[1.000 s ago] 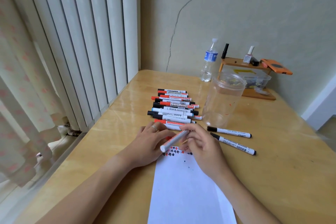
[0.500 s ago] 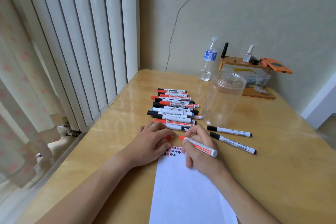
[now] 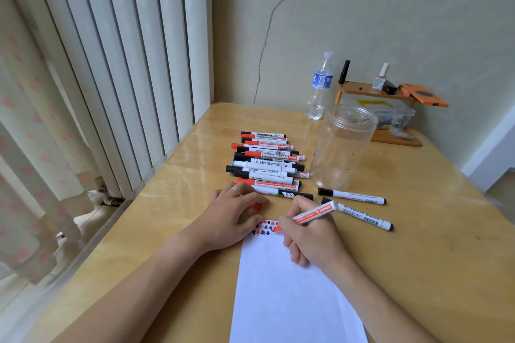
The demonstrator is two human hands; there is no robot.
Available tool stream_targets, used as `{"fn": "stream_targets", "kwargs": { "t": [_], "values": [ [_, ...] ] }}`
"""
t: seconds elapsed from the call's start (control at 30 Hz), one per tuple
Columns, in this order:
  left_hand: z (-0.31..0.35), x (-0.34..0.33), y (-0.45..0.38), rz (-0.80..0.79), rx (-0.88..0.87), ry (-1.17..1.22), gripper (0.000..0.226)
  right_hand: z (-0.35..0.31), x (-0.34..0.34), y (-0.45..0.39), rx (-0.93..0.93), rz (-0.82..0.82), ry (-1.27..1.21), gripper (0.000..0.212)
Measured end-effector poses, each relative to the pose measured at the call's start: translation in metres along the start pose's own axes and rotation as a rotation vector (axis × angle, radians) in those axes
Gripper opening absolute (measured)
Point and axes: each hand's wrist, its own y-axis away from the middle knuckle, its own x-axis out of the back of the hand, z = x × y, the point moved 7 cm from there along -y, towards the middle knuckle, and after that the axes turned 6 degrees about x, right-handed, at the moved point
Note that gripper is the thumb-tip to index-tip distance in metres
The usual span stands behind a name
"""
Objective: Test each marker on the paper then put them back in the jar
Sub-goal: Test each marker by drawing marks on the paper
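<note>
The step in hand is the testing of a red marker (image 3: 315, 212): the right hand (image 3: 312, 234), just right of centre in the frame, grips it like a pen, its tip down on the top edge of the white paper (image 3: 281, 292), where small red and black marks already stand in a row. The left hand (image 3: 231, 217), to the left of it, lies on the surface (image 3: 172, 203) at the paper's upper left corner, fingers curled round what looks like the red cap (image 3: 257, 206). Above the hands lies a heap of capped markers (image 3: 267, 161); two black markers (image 3: 354, 203) lie apart at the right, below the clear jar (image 3: 342, 147), which looks empty. Judging by this, most markers are untested. Next the cap must go back on, then this marker goes aside or into the jar.
</note>
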Motion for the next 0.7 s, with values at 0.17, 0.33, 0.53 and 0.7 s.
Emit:
{"fn": "stream_targets", "kwargs": {
  "t": [0.17, 0.33, 0.53, 0.7],
  "values": [
    [-0.0005, -0.0002, -0.0002, 0.002, 0.009, 0.002, 0.053, 0.0005, -0.0005, 0.0002, -0.021, 0.002, -0.009, 0.023],
    [-0.0012, -0.0005, -0.0003, 0.006, 0.008, 0.0, 0.052, -0.001, -0.0017, 0.001, -0.026, -0.003, 0.005, 0.019],
    [-0.0017, -0.0007, -0.0008, -0.005, 0.01, -0.009, 0.054, 0.0008, -0.0005, -0.0014, -0.044, 0.024, 0.012, 0.019],
    [-0.0012, -0.0006, -0.0008, -0.007, 0.017, -0.017, 0.056, -0.0021, -0.0018, 0.0013, -0.035, -0.002, 0.017, 0.017]
  ]
}}
